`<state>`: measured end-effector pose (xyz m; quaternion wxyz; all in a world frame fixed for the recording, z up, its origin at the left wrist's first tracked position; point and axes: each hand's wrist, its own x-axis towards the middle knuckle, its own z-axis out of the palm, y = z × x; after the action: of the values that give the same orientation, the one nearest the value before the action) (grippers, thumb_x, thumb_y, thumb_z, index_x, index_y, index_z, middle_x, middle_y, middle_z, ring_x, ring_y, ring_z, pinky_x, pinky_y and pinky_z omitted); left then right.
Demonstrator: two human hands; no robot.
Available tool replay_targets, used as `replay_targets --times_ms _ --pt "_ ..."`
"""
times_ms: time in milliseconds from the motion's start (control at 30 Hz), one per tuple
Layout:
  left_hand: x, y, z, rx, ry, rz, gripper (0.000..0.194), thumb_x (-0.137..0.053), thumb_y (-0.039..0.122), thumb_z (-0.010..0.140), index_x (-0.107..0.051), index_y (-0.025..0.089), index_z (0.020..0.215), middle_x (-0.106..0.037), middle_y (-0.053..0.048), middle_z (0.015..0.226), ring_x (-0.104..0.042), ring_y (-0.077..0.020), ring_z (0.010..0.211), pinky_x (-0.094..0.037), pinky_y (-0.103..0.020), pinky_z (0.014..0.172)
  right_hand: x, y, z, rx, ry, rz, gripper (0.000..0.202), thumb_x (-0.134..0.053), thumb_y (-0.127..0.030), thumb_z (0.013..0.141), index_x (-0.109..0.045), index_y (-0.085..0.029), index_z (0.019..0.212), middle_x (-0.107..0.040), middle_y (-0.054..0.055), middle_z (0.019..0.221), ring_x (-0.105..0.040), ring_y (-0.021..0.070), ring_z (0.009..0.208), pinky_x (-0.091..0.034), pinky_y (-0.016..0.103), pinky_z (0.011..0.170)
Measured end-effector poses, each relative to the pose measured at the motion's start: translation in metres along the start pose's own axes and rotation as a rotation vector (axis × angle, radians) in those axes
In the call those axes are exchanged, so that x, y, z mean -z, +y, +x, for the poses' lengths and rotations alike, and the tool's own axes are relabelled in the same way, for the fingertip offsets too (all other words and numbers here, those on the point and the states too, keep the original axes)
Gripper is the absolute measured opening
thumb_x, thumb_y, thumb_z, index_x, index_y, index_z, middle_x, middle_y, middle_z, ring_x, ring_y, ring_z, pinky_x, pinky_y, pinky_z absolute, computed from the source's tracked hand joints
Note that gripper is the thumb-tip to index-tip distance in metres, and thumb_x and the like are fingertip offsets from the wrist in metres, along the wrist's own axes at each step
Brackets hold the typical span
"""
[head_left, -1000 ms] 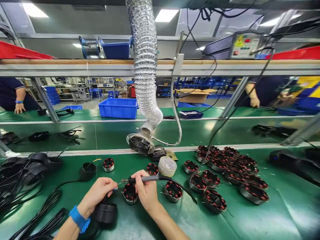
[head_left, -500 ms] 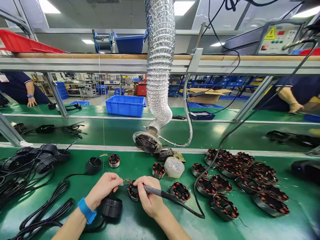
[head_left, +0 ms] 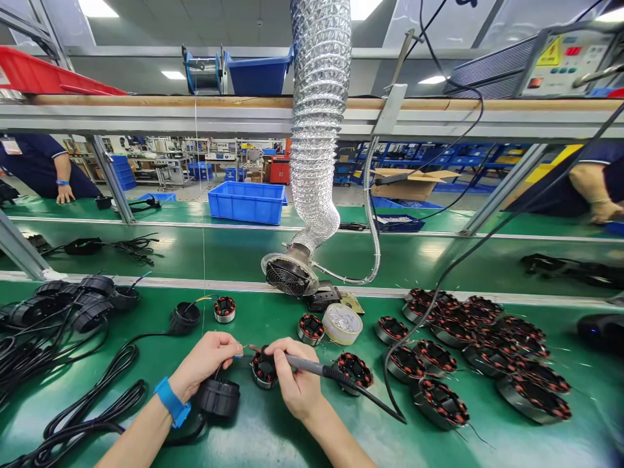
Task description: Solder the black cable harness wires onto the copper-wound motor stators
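My left hand, wearing a blue wristband, is closed in a pinch on a thin wire with a bit of blue at the fingertips. Just below it sits a black round housing with a black cable. My right hand grips a soldering iron like a pen, its tip pointing left, close to the left fingertips. Whether tip and wire touch I cannot tell. Beneath the iron lies a motor stator with copper-red windings, partly covered by my right hand.
Several stators lie at the right, black housings with cables at the left. A solder tin stands ahead, beneath a fume duct with a fan. The iron's cord loops at the right. Other people stand across the bench.
The view has shifted slightly. Both my hands keep nearly the same pose, with the iron's tip still near the left fingertips. A person's hand at the far right has moved.
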<state>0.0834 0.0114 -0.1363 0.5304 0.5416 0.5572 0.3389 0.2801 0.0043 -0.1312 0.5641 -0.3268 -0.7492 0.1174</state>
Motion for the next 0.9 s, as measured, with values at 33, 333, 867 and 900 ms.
replay_targets --times_ms 33,333,867,900 --pt "-0.0003 0.0012 -0.0006 -0.001 0.0 -0.001 0.037 -0.064 0.052 0.067 -0.06 0.015 0.063 -0.046 0.005 0.047 -0.034 -0.01 0.049 -0.022 -0.025 0.055 -0.0003 -0.0001 0.0 -0.005 -0.011 0.0 0.026 -0.042 -0.02 0.09 -0.063 -0.02 0.074 -0.067 0.0 0.062 -0.064 0.015 0.057 -0.045 0.027 0.06" --pt "-0.0009 0.0042 -0.0032 -0.004 -0.002 -0.029 0.038 -0.066 0.052 0.067 -0.062 0.015 0.064 -0.047 0.005 0.048 -0.034 -0.0092 0.049 -0.022 -0.025 0.055 -0.0003 0.0013 -0.001 -0.032 -0.034 0.029 0.026 -0.042 -0.021 0.091 -0.064 -0.02 0.076 -0.067 0.0 0.064 -0.064 0.0144 0.058 -0.045 0.026 0.06" --pt "-0.0019 0.0097 -0.006 -0.003 -0.004 -0.014 0.043 -0.066 0.057 0.066 -0.062 0.015 0.064 -0.045 0.005 0.048 -0.032 -0.0099 0.05 -0.021 -0.025 0.055 -0.0026 0.0043 -0.0032 -0.115 -0.003 0.032 0.029 -0.04 -0.024 0.094 -0.064 -0.019 0.078 -0.062 0.0 0.057 -0.06 0.0149 0.052 -0.042 0.026 0.05" --pt "-0.0019 0.0099 -0.006 -0.003 -0.003 -0.011 0.043 -0.066 0.058 0.066 -0.062 0.015 0.065 -0.045 0.005 0.048 -0.033 -0.01 0.05 -0.021 -0.025 0.055 -0.002 0.0034 -0.0028 -0.101 0.005 0.031 0.028 -0.041 -0.024 0.093 -0.064 -0.019 0.077 -0.063 0.0 0.058 -0.061 0.0149 0.052 -0.042 0.026 0.051"
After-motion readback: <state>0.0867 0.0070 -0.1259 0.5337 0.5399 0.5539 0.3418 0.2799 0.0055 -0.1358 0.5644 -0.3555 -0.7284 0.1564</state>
